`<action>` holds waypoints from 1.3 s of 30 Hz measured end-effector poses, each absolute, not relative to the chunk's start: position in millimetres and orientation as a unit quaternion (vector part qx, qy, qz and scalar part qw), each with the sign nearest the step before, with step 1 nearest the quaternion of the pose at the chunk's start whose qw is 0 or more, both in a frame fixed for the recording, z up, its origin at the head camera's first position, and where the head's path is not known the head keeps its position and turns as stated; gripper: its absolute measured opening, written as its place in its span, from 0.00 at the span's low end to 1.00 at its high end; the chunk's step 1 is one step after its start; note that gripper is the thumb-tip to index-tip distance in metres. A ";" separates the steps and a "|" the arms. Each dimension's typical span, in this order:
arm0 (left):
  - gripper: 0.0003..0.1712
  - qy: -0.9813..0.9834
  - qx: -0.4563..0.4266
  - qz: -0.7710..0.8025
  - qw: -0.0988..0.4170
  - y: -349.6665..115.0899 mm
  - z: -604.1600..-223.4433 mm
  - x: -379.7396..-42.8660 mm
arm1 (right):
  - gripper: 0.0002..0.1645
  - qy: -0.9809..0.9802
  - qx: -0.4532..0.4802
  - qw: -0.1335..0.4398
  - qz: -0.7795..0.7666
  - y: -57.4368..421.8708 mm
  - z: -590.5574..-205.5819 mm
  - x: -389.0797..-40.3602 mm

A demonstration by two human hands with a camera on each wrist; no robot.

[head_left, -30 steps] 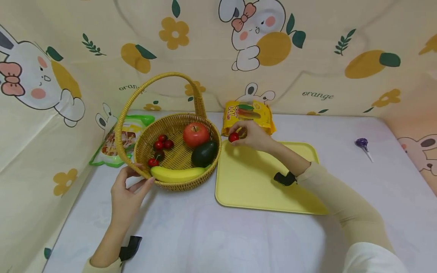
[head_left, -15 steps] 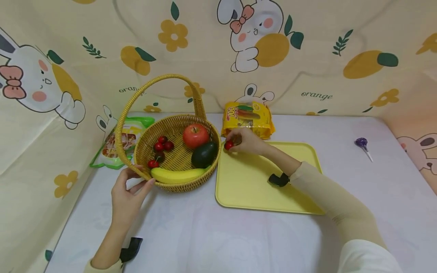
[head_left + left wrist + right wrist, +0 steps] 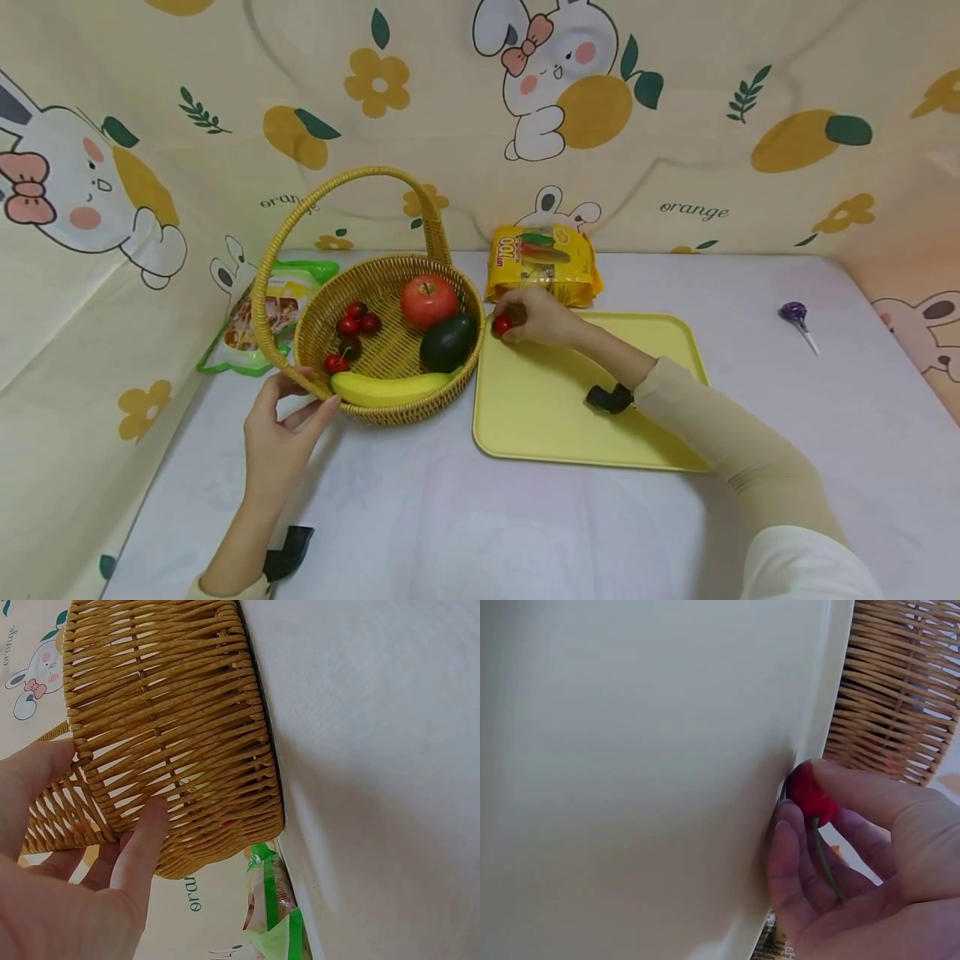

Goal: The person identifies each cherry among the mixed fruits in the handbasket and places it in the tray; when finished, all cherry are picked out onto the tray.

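Note:
My right hand (image 3: 542,317) pinches a red cherry (image 3: 810,795) with a green stem, low at the far left corner of the yellow tray (image 3: 585,417). My left hand (image 3: 281,429) grips the wicker basket (image 3: 172,735) where its tall handle meets the front left rim, thumb and fingers on either side. Inside the basket lie several cherries (image 3: 348,325), a red apple (image 3: 429,302), a dark green avocado (image 3: 447,342) and a yellow banana (image 3: 390,389). The basket stands upright on the table, just left of the tray.
Behind the tray is a yellow snack packet (image 3: 543,258) against the patterned cloth wall. A green and white food bag (image 3: 262,321) lies left of the basket. Far right on the white table (image 3: 465,525) lies a purple lollipop (image 3: 795,315).
My right hand has moved down and slightly left with the cherry, from above the tray's far edge to its far left corner. My left hand keeps its grip on the basket.

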State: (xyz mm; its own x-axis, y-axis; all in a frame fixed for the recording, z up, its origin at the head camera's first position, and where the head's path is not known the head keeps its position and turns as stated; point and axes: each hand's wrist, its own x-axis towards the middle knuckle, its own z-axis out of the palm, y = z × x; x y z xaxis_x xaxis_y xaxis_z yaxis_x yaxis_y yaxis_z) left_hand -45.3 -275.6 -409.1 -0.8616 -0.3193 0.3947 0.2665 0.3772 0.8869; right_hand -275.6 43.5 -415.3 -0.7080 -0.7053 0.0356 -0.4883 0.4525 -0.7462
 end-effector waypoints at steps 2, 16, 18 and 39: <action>0.29 -0.786 0.017 -0.559 0.263 -275.5 -409.4 -45.2 | 0.17 0.844 -0.357 0.137 -0.375 43.6 -414.6 -275.0; 0.28 -0.784 0.015 -0.562 0.263 -275.4 -407.5 -44.7 | 0.17 0.878 -0.398 0.025 -0.264 33.8 -352.1 -259.8; 0.28 -0.786 0.016 -0.559 0.263 -275.5 -407.7 -44.7 | 0.16 0.862 -0.416 0.036 -0.287 19.8 -336.3 -258.2; 0.27 -0.776 -0.007 -0.570 0.269 -278.5 -412.3 -46.4 | 0.21 0.693 -0.497 0.414 -0.318 -181.5 -320.6 -271.5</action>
